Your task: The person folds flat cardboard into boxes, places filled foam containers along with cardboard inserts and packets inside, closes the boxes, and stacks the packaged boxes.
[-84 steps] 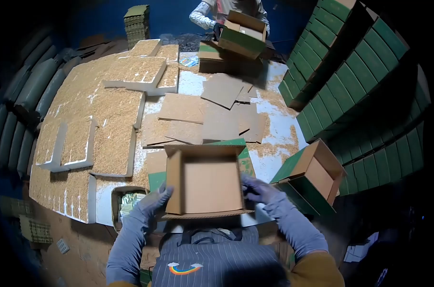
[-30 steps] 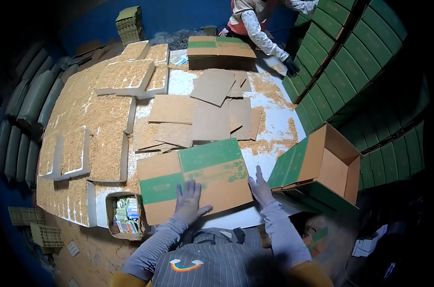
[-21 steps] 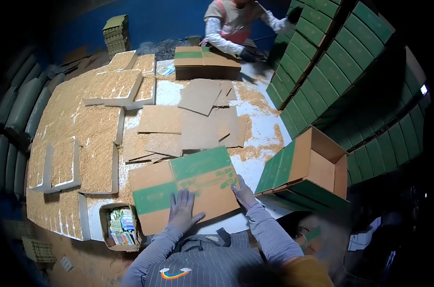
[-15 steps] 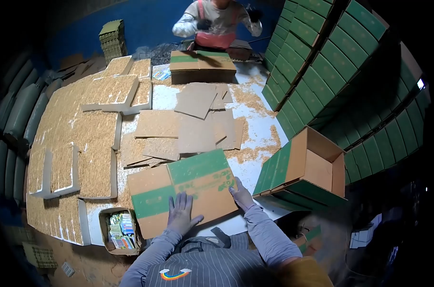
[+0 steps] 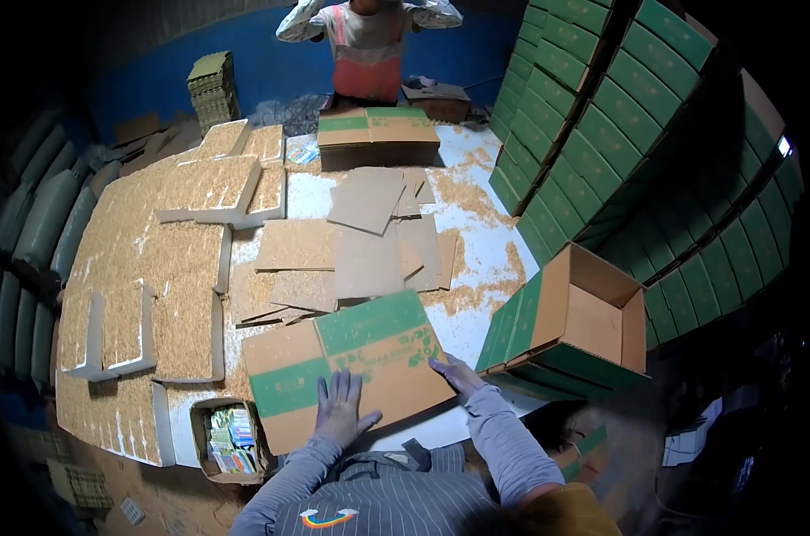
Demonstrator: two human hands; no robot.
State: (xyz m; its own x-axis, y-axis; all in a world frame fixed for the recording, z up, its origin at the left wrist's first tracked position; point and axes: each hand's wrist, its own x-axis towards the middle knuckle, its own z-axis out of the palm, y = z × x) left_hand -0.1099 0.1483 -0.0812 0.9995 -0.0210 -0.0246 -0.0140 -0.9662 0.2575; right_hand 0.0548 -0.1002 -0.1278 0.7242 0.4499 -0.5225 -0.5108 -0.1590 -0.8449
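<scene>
A flat green-and-brown carton (image 5: 369,348) lies at the near edge of the white table, slightly turned. My left hand (image 5: 340,409) rests on its lower middle, palm down and fingers spread. My right hand (image 5: 457,374) is at the carton's right edge, its fingers touching the corner area; whether they grip it is hard to see. To the right of this hand stands an open, empty-looking box (image 5: 592,308) on top of other green cartons. Loose brown cardboard sheets (image 5: 365,255) lie just beyond the flat carton.
White trays of grain-like material (image 5: 186,335) cover the table's left side. A small box of colourful packets (image 5: 231,439) sits at the near left. A pile of flat cartons (image 5: 378,143) stands at the back before a co-worker (image 5: 367,54). Tall green box stacks (image 5: 592,134) rise at right.
The open box I held earlier is gone from my hands, and they now rest on a flat carton. The co-worker has moved behind the carton pile with both arms raised. The view has shifted.
</scene>
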